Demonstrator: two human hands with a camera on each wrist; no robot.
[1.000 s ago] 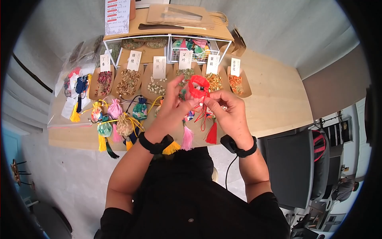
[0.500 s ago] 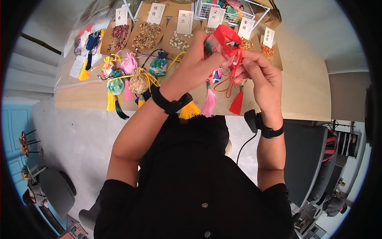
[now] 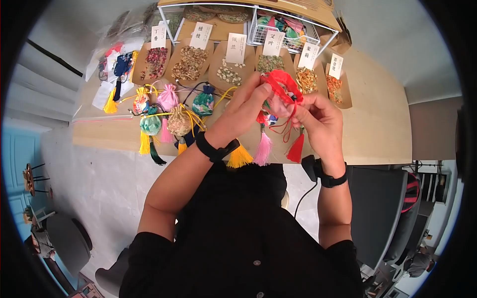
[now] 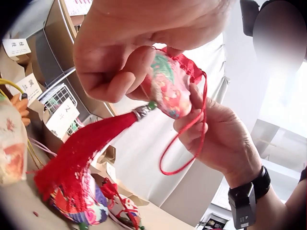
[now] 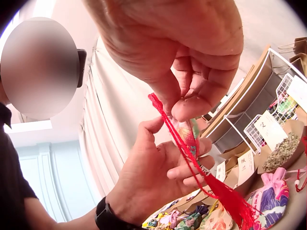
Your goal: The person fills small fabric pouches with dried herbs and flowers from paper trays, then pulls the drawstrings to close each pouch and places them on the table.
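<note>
Both hands hold up a small floral pouch (image 4: 170,86) with a red gathered mouth (image 3: 284,83) and a red cord (image 4: 203,100). The left hand (image 3: 249,105) curls its fingers and thumb round the pouch's left side. At the mouth's right edge, the right hand (image 3: 320,115) pinches the fabric or cord between thumb and fingers; which of the two is hidden. A red tassel (image 4: 91,146) with a green bead hangs from the pouch in the left wrist view. The right wrist view shows the tassel (image 5: 232,199) below both hands.
Kraft trays of dried flowers and herbs (image 3: 229,73) with labels line the table (image 3: 372,124). Several tasselled pouches (image 3: 179,121) lie at left and just below the hands. A white-framed shelf (image 3: 208,5) with a wire basket (image 3: 256,35) stands behind. A plastic bag lies at far left.
The head view has shifted, placing the table first higher, then slightly lower. Both hands still hold the pouch; the left hand's fingers now lie closer round it and the red mouth is tilted differently.
</note>
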